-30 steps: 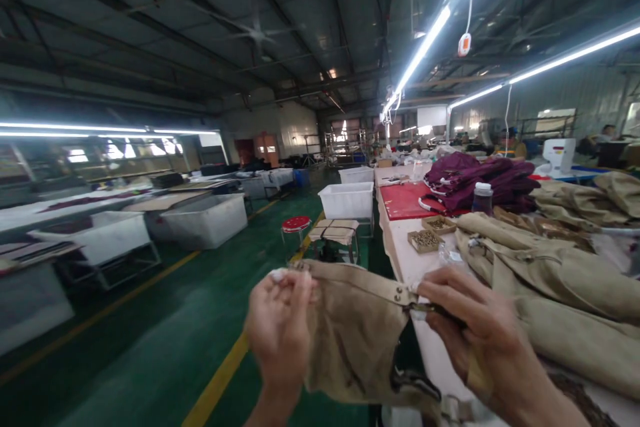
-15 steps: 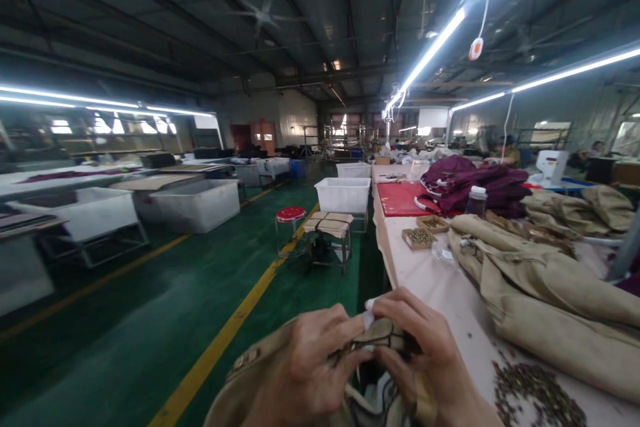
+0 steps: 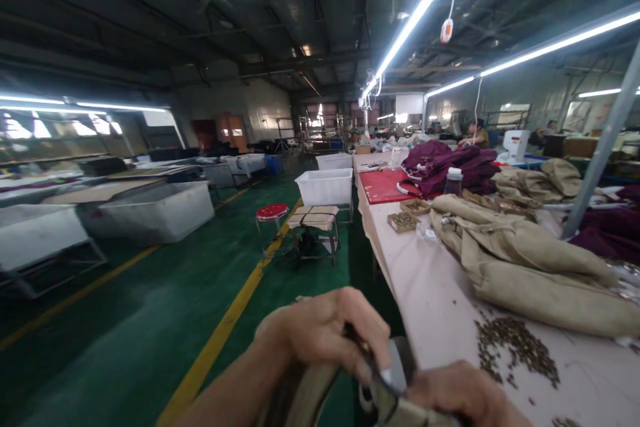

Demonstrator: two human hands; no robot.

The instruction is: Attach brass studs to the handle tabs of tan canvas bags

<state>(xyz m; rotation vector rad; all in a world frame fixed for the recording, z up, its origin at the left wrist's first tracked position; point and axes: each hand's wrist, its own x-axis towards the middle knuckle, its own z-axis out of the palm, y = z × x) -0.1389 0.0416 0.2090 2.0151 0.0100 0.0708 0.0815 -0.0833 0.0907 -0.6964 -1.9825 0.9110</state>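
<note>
Low in the head view, a khaki fabric item [image 3: 315, 390] with dark edging is bunched between my hands. My left hand [image 3: 335, 330] is closed, its thumb and fingers pinching the dark edge. Lower and to the right, my right hand [image 3: 463, 390] is slightly blurred and curled over the same fabric, its fingertips partly hidden. The cloth hangs beside the table [image 3: 430, 320], and the frame's bottom edge cuts it off. Nearest my right hand, a loose pile of small brass-coloured metal pieces [image 3: 520, 347] lies on the tabletop.
On the table are a long khaki fabric bundle [image 3: 525, 273], two small boxes, one holding metal pieces [image 3: 403, 221], a bottle [image 3: 453, 181] and purple fabric [image 3: 445, 163]. A red stool [image 3: 271, 212] and white bins [image 3: 325, 187] stand ahead. A metal post [image 3: 603, 147] rises at right.
The view has swung to the right. My hands have moved apart along the fabric edge: the left is turned over more, and the right has gone down and to the right.
</note>
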